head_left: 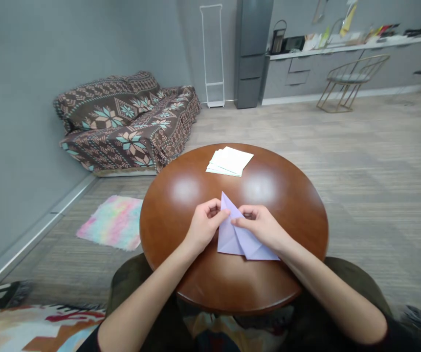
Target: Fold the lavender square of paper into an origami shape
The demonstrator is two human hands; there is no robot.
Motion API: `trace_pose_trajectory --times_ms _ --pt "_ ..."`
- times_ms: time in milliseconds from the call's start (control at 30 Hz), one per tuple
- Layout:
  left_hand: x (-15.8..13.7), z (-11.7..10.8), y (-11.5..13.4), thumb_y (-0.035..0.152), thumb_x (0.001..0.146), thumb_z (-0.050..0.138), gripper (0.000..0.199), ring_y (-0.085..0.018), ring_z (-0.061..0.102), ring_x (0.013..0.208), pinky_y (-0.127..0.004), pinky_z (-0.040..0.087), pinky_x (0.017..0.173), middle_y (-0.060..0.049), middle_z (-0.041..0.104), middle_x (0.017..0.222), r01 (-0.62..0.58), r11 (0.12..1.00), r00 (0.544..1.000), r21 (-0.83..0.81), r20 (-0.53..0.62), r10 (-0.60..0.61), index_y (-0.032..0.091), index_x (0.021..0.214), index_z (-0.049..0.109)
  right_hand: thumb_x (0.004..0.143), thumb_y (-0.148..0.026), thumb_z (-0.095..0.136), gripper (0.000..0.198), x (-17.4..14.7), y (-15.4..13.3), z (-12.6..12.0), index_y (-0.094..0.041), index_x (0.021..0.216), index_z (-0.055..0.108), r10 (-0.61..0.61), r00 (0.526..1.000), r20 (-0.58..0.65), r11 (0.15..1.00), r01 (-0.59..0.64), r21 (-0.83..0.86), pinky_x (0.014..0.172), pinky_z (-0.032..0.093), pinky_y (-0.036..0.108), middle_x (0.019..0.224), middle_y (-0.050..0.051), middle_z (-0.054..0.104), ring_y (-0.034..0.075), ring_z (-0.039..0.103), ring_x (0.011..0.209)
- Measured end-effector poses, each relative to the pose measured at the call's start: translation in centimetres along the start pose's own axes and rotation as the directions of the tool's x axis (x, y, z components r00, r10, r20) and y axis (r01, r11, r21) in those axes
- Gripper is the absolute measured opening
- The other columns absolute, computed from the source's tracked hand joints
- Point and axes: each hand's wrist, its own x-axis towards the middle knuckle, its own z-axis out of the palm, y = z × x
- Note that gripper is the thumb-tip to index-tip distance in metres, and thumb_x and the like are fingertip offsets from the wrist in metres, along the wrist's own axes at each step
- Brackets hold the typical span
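A sheet of purple origami paper (230, 238), folded into a pointed shape with a split lower edge, is held over the round brown table (173, 215). My left hand (206, 222) pinches its left side just below the tip, thumb on the front face. On the opposite side my right hand (259, 224) grips the slanted right edge between thumb and curled fingers. Crease lines show on the paper's lower part. Beyond both hands, a loose stack of pale paper sheets (231, 161) lies near the table's far edge.
A sofa with a patterned cover (129, 122) stands at the far left, and a pastel fluffy mat (113, 222) lies on the floor beside the table. Farther back are a grey fridge (250, 54), a kitchen counter (298, 68) and a gold-framed chair (349, 80).
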Motion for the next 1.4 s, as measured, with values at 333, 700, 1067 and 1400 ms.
trace_pose_trajectory --times_ms 333,700,1067,1400 --pt "0.1 0.6 0.1 0.026 0.071 0.078 0.020 -0.011 0.051 0.061 -0.024 0.040 0.060 0.002 0.059 0.066 0.098 0.979 0.995 -0.178 -0.010 -0.102 0.017 0.068 0.060 0.074 -0.037 0.075 0.022 0.1 0.2 0.1 -0.017 0.072 0.066 -0.028 1.000 0.012 0.999 0.028 0.037 0.060 0.039 0.026 0.069 -0.001 0.063 0.014 0.053 0.063" --pt "1.4 -0.5 1.3 0.024 0.072 0.078 0.018 -0.011 0.054 0.067 -0.023 0.043 0.065 0.001 0.059 0.068 0.022 0.929 0.986 -0.371 -0.147 -0.082 0.016 0.070 0.061 0.075 -0.032 0.074 0.019 -0.1 0.4 0.1 -0.017 0.071 0.064 -0.007 0.999 0.053 0.999 0.004 0.050 0.060 0.038 0.026 0.069 -0.001 0.063 0.013 0.054 0.062" --pt "0.4 0.3 -0.8 0.027 0.075 0.075 0.026 -0.010 0.047 0.060 -0.023 0.037 0.059 0.003 0.054 0.065 0.038 0.988 0.999 -0.147 -0.010 -0.040 0.018 0.068 0.052 0.073 -0.031 0.073 0.018 0.0 0.2 0.2 -0.016 0.071 0.064 -0.007 1.000 0.004 0.998 0.007 0.065 0.062 0.038 0.026 0.069 -0.001 0.061 0.013 0.053 0.065" --pt "0.4 0.8 -0.3 0.020 0.071 0.073 0.018 -0.010 0.049 0.060 -0.023 0.038 0.059 0.003 0.057 0.065 0.048 0.964 0.994 -0.263 -0.081 -0.072 0.017 0.067 0.056 0.073 -0.026 0.071 0.011 -0.1 0.4 0.2 -0.016 0.073 0.067 -0.034 0.999 0.040 0.995 0.031 0.090 0.065 0.040 0.027 0.071 -0.001 0.065 0.014 0.056 0.066"
